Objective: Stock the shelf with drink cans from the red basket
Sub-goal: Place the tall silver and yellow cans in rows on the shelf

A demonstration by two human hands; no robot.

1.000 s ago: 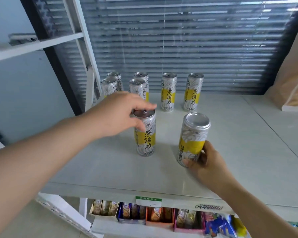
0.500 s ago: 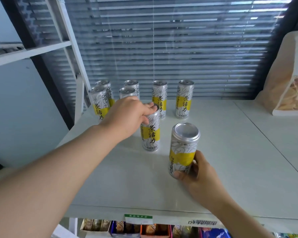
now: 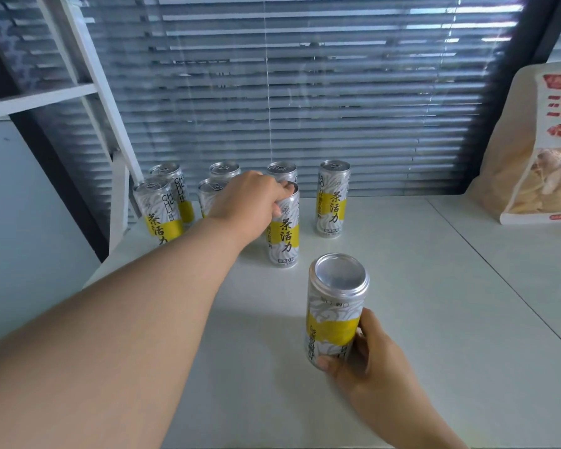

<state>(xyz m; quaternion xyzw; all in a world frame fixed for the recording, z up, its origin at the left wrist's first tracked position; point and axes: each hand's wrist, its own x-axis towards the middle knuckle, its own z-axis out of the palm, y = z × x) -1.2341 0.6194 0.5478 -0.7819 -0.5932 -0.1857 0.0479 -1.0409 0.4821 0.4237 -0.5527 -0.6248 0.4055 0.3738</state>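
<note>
Several silver and yellow drink cans stand at the back left of the white shelf (image 3: 418, 286). My left hand (image 3: 250, 202) grips the top of one upright can (image 3: 284, 234), which stands just in front of a back-row can. My right hand (image 3: 366, 354) holds another can (image 3: 334, 306) by its lower end, plain base up, near the shelf's front. One more can (image 3: 332, 199) stands alone to the right of the row. The red basket is out of view.
A large snack bag (image 3: 538, 150) leans at the back right of the shelf. Closed window blinds (image 3: 305, 92) run behind the cans. A white shelf upright (image 3: 101, 92) rises at the left.
My left hand has slid its can toward the back row. My right hand's can has stayed near the front. The camera moved closer and tilted up, hiding the lower shelf.
</note>
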